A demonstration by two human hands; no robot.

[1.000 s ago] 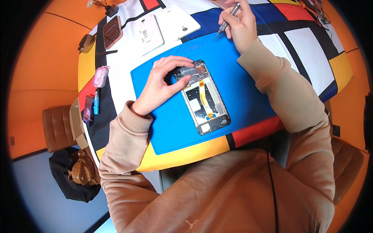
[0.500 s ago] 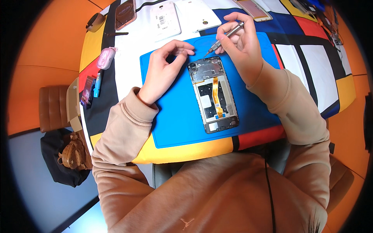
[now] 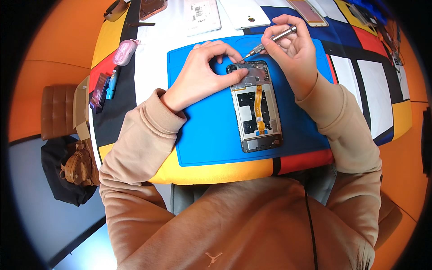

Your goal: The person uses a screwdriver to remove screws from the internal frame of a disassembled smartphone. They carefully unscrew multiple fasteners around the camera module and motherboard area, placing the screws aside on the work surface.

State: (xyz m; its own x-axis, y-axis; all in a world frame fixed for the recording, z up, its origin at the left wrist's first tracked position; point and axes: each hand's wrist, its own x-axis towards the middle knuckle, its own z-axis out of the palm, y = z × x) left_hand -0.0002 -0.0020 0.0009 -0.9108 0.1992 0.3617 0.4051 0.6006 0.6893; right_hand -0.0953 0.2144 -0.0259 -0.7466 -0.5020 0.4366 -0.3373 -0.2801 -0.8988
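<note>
An opened smartphone (image 3: pixel 274 112) lies with its inside facing up, its orange ribbon cable (image 3: pixel 258 107) running lengthwise over the frame. A blue mat (image 3: pixel 202 139) is under it. The thumb of my left hand (image 3: pixel 198 74) rests on the dark metal plate at the phone's far end, and the index finger reaches that end's edge, gripping it. In my right hand (image 3: pixel 294 60) is a slim grey precision screwdriver (image 3: pixel 272 40), held slanted. Its tip points down at the phone's far edge, close to my left fingertip; whether it touches is too small to tell.
Beyond the mat lie a white phone-like panel (image 3: pixel 202 18), a second white panel with a camera hole (image 3: pixel 246 13), and a gold-framed panel (image 3: pixel 309 12). At left are a pink case (image 3: pixel 124 53), a blue tube (image 3: pixel 112 83) and a dark box (image 3: pixel 99 93).
My left hand has moved right and onto the phone's far end, where it was apart before. The screwdriver stays in my right hand, its tip near the same edge. The whole view has shifted slightly.
</note>
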